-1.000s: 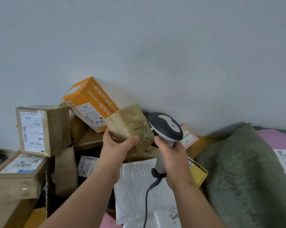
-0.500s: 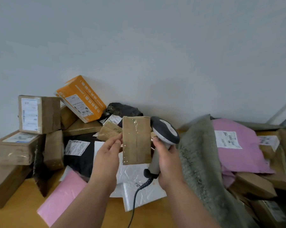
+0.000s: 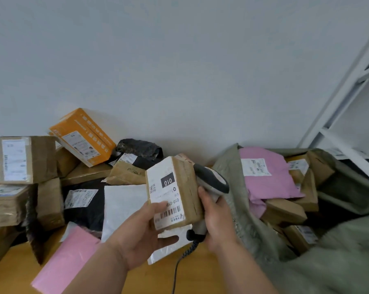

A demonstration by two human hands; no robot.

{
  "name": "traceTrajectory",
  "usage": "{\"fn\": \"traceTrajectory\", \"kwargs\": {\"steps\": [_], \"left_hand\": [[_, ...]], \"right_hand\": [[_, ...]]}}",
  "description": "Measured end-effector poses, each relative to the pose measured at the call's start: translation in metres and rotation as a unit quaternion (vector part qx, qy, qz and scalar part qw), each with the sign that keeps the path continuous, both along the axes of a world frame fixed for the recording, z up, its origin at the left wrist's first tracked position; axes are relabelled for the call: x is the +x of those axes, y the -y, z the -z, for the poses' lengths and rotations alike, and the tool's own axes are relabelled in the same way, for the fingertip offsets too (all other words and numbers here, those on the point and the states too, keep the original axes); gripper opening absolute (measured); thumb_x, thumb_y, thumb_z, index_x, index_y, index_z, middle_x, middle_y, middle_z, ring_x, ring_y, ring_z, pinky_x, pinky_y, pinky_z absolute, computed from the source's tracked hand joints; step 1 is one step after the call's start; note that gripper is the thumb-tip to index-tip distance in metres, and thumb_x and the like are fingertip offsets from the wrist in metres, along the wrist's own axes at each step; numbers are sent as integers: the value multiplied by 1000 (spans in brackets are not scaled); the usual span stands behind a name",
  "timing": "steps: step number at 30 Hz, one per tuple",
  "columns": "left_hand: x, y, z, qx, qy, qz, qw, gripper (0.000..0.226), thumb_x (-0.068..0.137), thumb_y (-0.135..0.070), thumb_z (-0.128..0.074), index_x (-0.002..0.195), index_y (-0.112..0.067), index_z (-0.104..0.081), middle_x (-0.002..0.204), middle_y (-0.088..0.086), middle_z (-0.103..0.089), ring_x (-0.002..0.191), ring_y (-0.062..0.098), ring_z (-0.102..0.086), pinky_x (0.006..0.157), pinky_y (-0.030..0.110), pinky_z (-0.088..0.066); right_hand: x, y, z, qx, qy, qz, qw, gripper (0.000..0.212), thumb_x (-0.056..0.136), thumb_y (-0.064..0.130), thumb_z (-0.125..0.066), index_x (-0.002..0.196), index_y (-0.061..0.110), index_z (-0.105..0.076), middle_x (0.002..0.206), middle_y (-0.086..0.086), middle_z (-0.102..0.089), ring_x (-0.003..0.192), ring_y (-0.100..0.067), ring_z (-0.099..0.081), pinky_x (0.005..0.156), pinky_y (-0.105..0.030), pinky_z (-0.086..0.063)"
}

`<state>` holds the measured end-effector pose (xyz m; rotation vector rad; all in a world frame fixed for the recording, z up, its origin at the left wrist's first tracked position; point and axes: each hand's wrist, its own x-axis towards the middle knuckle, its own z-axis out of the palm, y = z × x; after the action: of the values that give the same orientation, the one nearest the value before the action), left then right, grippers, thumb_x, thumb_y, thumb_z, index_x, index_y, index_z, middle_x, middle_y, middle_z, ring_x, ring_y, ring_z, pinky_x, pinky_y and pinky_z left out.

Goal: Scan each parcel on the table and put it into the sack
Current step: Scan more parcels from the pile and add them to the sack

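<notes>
While the left hand point(image 3: 146, 232) grips the small brown parcel point(image 3: 173, 194) from below, thumb laid across the bottom of its white label point(image 3: 165, 193), the box stands nearly upright above the bench point(image 3: 13, 270), its long axis running from about six to twelve o'clock and the label face turned toward the camera. Just beside it at three o'clock, the right hand point(image 3: 218, 221) is wrapped round the scanner point(image 3: 211, 187) handle, the scanner's head tucked behind the box's right edge. Judging by this, the scanner must come round to face the barcode, and the sack point(image 3: 238, 219) gapes further at three o'clock, nearer the right hand.
</notes>
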<state>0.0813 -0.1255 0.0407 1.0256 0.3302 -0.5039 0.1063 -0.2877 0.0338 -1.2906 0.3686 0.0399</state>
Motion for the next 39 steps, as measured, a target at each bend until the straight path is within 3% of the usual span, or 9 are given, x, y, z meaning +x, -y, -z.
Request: {"fn": "traceTrajectory", "kwargs": {"steps": [5,9,12,18,23,29,33,39], "left_hand": [[-12,-23,-2,-58,-3,-12,998,48,81,-10,-48,128,-9,-59,120,20,-68,111,37,-62,94,55,-50],[-20,-50,-8,-38,27,-48,998,51,77,-4,-55,128,-9,-60,119,19,-69,121,38,-59,99,49,-50],[-23,-65,-15,9,56,-97,994,50,81,-2,-62,129,-15,-58,116,14,-71,117,32,-63,101,47,-48],[-26,-79,-17,85,71,-174,978,33,87,-6,-68,107,-30,-59,108,1,-74,107,22,-67,98,47,-50],[-23,-88,-17,99,77,-210,970,50,86,-9,-70,130,-26,-54,111,-1,-73,106,18,-67,101,47,-49],[-23,-89,-17,112,90,-206,968,50,86,-10,-71,129,-27,-54,109,-2,-73,104,17,-67,100,44,-50],[-23,-89,-15,111,97,-196,969,47,87,-9,-70,127,-27,-54,109,-1,-73,105,18,-67,101,44,-49],[-22,-87,-13,114,97,-187,971,48,87,-10,-70,128,-27,-54,107,-3,-72,104,17,-66,100,44,-49]], "right_hand": [[-12,-12,2,-50,-11,18,999,28,90,43,-69,115,31,-65,104,0,-76,100,-26,-71,90,-58,-56],[-22,-27,5,-88,-29,35,995,20,95,30,-65,111,17,-65,89,-7,-74,75,-20,-71,66,-35,-58],[-31,-34,-4,-94,-25,26,995,18,95,26,-64,104,10,-64,81,-11,-70,63,-17,-71,55,-27,-56],[-50,-42,-25,-122,14,-63,990,22,93,21,-65,95,-1,-64,74,-14,-67,67,-28,-73,62,-36,-54],[-62,-46,-37,-171,20,-124,977,27,92,16,-63,79,-8,-64,70,-17,-66,62,-27,-70,59,-33,-53],[-74,-50,-41,-181,17,-158,970,17,92,14,-63,84,-1,-62,67,-12,-66,60,-26,-67,60,-36,-50],[-80,-52,-41,-188,12,-153,970,23,83,25,-68,86,3,-63,68,-10,-67,60,-25,-67,62,-37,-52],[-85,-51,-41,-191,3,-136,972,17,90,15,-65,92,-2,-62,68,-10,-65,59,-23,-65,63,-35,-52]]}}
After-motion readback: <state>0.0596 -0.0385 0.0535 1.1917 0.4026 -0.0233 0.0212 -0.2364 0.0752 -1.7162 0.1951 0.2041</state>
